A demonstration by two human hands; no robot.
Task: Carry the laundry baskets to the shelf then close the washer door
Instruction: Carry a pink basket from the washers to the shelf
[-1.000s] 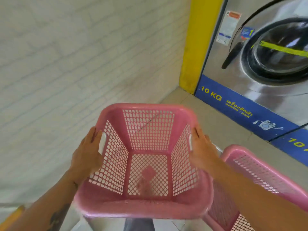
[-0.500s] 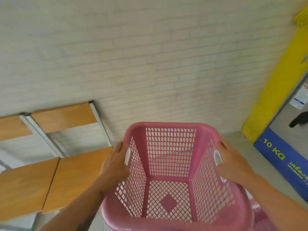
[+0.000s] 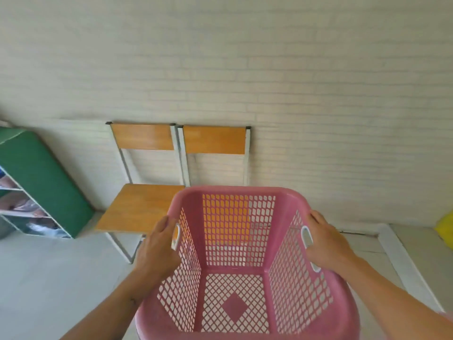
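The left hand [image 3: 157,249] is wrapped around the left side of the pink laundry basket [image 3: 245,263], its fingers curled over the rim and down at the white-edged handle slot [image 3: 176,236] in that wall. The right hand [image 3: 327,239] grips the opposite side in the same way, fingers folded over the rim beside the right handle slot [image 3: 307,237], thumb lying along the outer edge. Both forearms reach in from the bottom corners of the view, and a small dark mark shows on the left wrist.

The basket is held up off the floor between the two hands, tipped slightly so that its open mouth faces the camera. It is empty: the latticed walls and the mesh bottom with a solid diamond [image 3: 234,307] at its centre are bare. A second pink rim shows just under the near edge at the bottom left, so another basket may be nested beneath, though that cannot be told for certain.

Beyond the far wall of the basket stand two chairs [image 3: 144,207] with orange wooden seats and backrests on white metal frames, side by side against a pale brick wall [image 3: 269,69]. The right chair's seat shows only through the basket's mesh. Farther left, well apart from the basket, stands a green shelf [image 3: 41,177] with white dividers; its compartments hold pale, blurred items. The floor [image 3: 49,278] is light grey. At the right edge a bit of something yellow [image 3: 445,228] shows beside a white baseboard strip.
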